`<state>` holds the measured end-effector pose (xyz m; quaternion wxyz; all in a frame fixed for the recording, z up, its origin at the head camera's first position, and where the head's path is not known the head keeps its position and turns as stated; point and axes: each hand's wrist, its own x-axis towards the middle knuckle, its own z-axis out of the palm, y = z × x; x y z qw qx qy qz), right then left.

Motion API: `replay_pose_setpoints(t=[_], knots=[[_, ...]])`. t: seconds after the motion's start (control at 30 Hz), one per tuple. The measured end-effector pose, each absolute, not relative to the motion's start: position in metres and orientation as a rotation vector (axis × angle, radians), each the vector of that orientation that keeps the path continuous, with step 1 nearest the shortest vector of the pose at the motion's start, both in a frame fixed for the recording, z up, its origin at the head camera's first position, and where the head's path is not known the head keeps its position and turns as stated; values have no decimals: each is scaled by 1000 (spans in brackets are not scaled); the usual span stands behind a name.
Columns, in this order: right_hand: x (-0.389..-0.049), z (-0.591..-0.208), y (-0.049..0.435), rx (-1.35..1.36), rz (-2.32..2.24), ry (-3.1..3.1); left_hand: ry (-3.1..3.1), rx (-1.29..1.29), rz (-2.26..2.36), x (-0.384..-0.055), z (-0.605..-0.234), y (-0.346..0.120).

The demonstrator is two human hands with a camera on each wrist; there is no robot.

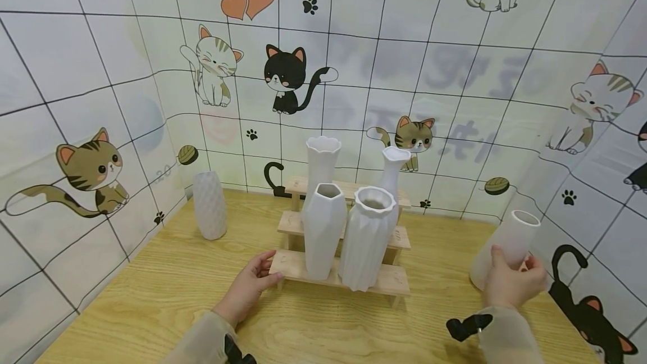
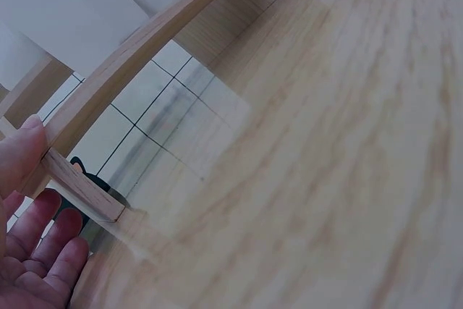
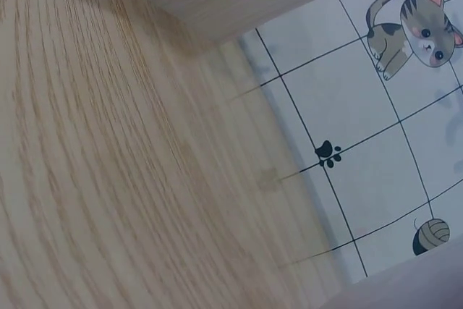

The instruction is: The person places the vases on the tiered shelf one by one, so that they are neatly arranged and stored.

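Observation:
In the head view, a three-tier wooden stand (image 1: 349, 281) holds several white vases. A faceted vase (image 1: 323, 235) and a ribbed vase with a scalloped rim (image 1: 368, 243) stand at the front, with two more vases, a wide-mouthed one (image 1: 323, 159) and a narrow-necked one (image 1: 392, 170), behind. My left hand (image 1: 249, 282) grips the left end of the lowest step; in the left wrist view its thumb (image 2: 22, 151) presses the board's edge and its fingers lie near the stand's leg (image 2: 85, 186). At the right, my right hand (image 1: 513, 282) holds a tilted smooth white vase (image 1: 510, 240).
Another white textured vase (image 1: 209, 206) stands alone at the back left of the wood-grain table (image 1: 323, 330). A cat-printed cloth with a grid pattern (image 1: 354, 60) surrounds the table at the back and both sides.

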<state>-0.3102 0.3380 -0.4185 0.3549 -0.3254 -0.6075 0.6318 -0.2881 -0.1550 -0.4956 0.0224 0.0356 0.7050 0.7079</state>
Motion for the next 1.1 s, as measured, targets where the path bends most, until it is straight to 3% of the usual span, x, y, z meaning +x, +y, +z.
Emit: replay_pose_setpoints(t=[1.1], knots=[[-326,-430,350,-780,1655,-1644,2168,131,2195,-289,-496,-155]])
